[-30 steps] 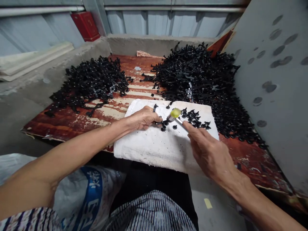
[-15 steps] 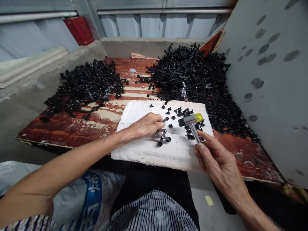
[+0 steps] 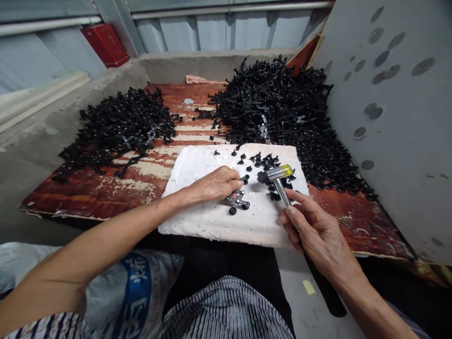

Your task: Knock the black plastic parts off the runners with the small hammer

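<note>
**Left hand** [image 3: 215, 184]: fingers curled narrow, tips pinched on a small black plastic stud [image 3: 245, 178]. Just near of them lies a black plastic bracket with round feet [image 3: 238, 201], flat on a white foam slab [image 3: 205, 216].

**Right hand** [image 3: 314, 230]: fingers closed round the metal shaft of a small hammer with a yellow-and-black head [image 3: 277, 175]. The head is held over the slab, right of the stud.

**Slab, far edge:** loose black studs [image 3: 263, 160].

**Worn red-brown board worktop** [image 3: 151, 176]: carries the slab, a left heap of black parts [image 3: 116, 125] and a larger right heap [image 3: 282, 103].

**Right:** leaning grey spotted panel [image 3: 395, 117].
</note>
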Motion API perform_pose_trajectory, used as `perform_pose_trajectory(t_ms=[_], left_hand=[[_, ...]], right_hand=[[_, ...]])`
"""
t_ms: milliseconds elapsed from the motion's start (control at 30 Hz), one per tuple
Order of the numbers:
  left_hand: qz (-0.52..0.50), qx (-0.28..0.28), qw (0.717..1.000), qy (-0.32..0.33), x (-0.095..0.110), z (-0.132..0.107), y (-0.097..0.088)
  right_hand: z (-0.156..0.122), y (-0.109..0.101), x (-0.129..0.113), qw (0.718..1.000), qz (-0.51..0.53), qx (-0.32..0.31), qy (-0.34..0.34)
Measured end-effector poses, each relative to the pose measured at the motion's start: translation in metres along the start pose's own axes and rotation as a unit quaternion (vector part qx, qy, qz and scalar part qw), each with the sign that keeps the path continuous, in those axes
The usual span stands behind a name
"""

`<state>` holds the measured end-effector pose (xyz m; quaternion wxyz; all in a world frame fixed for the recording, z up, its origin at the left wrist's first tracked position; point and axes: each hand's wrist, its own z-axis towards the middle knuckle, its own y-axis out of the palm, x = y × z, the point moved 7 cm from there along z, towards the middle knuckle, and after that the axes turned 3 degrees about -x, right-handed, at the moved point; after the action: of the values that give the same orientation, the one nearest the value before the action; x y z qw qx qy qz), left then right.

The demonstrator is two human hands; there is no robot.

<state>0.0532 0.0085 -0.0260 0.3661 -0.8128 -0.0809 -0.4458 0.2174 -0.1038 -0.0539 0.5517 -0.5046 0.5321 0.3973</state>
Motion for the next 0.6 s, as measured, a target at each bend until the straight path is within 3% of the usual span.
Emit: perform_pose_trajectory(t_ms=[600], left_hand=[[-0.001, 0.007, 1.000, 0.000, -0.0018, 0.0015, -0.0004]], right_hand=[[-0.0022, -0.0004, -0.0004, 1.000, -0.008, -0.006, 0.003]])
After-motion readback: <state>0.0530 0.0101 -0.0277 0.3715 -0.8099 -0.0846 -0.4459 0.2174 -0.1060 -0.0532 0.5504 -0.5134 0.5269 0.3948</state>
